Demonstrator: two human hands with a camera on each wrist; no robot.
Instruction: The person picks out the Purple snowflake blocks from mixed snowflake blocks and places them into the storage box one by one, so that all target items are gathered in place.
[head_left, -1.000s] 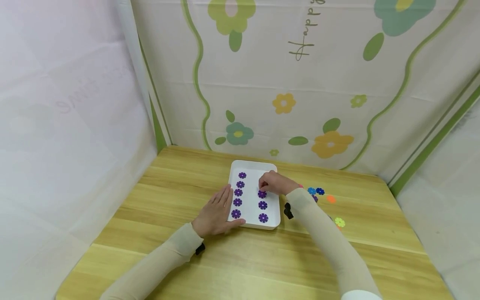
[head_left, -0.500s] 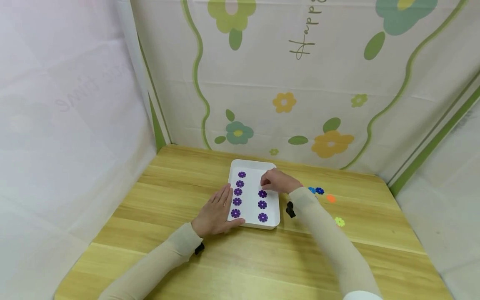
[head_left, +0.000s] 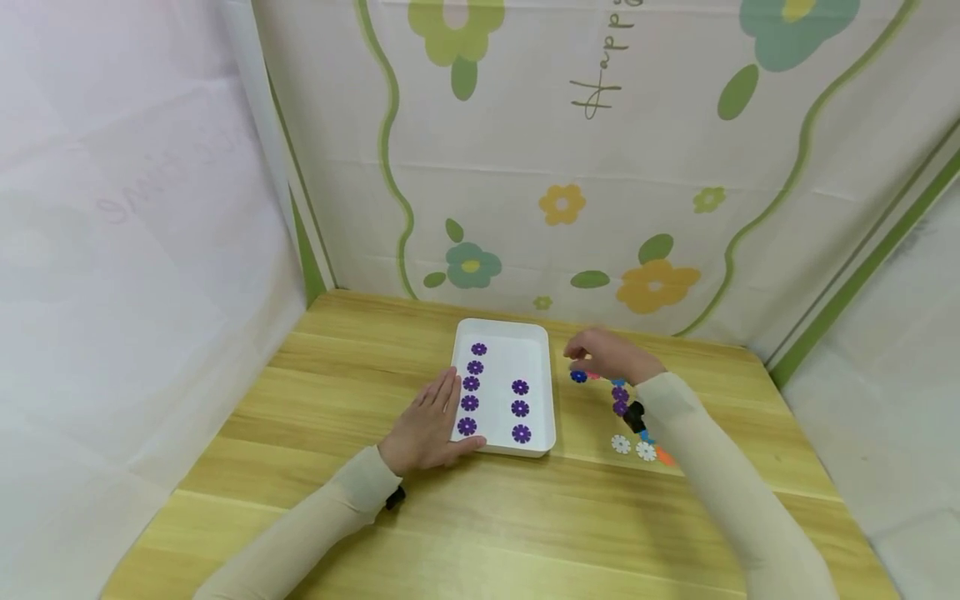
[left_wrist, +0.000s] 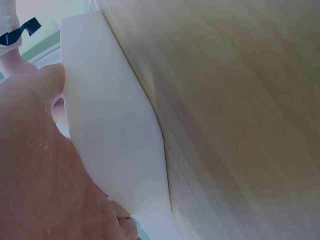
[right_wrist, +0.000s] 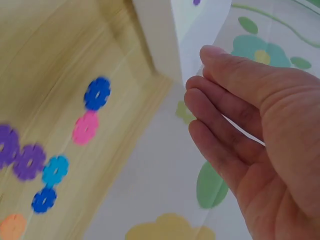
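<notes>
A white tray (head_left: pixel 498 367) lies on the table with purple snowflake-shaped discs in two columns, several on the left and three on the right. My left hand (head_left: pixel 427 421) rests against the tray's near left corner, fingers along the left side and thumb over the front rim. In the left wrist view that hand (left_wrist: pixel 45 150) touches the tray's wall (left_wrist: pixel 110 115). My right hand (head_left: pixel 611 354) hovers right of the tray over loose discs, among them a dark blue disc (head_left: pixel 578 377). The right wrist view shows its fingers (right_wrist: pixel 220 145) loosely bent, with nothing between thumb and fingertips.
Purple discs (head_left: pixel 619 400), white discs (head_left: pixel 621 444) and an orange disc (head_left: pixel 665 455) lie on the table right of the tray. Pink disc (right_wrist: pixel 86 128) and light blue disc (right_wrist: pixel 55 170) lie there too. A flower-printed cloth (head_left: pixel 502 150) hangs behind the table.
My right hand has moved from over the tray's right column to the right, above the loose discs, and its fingers have loosened. My left hand stays at the tray. The discs in the tray look unchanged.
</notes>
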